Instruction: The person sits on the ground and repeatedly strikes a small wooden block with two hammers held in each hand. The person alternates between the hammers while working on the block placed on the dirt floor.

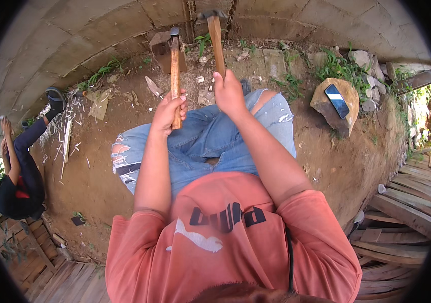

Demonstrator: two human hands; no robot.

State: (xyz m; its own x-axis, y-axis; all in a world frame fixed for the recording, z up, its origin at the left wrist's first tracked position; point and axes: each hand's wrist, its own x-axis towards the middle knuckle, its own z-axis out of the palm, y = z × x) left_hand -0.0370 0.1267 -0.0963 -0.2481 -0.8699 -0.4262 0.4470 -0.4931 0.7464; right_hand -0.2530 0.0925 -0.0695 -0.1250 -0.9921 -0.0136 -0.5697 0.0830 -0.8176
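Note:
My left hand point(169, 112) is closed round the lower end of a wooden-handled tool point(175, 65), which stands roughly upright. Its small dark metal head is at the top; I cannot make out the head's exact shape. My right hand point(229, 93) grips a hammer point(216, 45) low on its wooden handle, the thumb laid along it. The hammer's dark head points toward the wall. Both tools are held apart from each other, beyond my crossed legs in torn blue jeans point(195, 144). Behind the left tool sits a wooden block point(163, 53) on the ground.
A phone point(336, 101) lies on a large flat-topped rock point(324, 98) at right. A block wall point(276, 20) runs along the far side. Another person point(23, 171) sits at far left near pale wood shavings point(66, 139). Stacked boards point(407, 207) lie at lower right.

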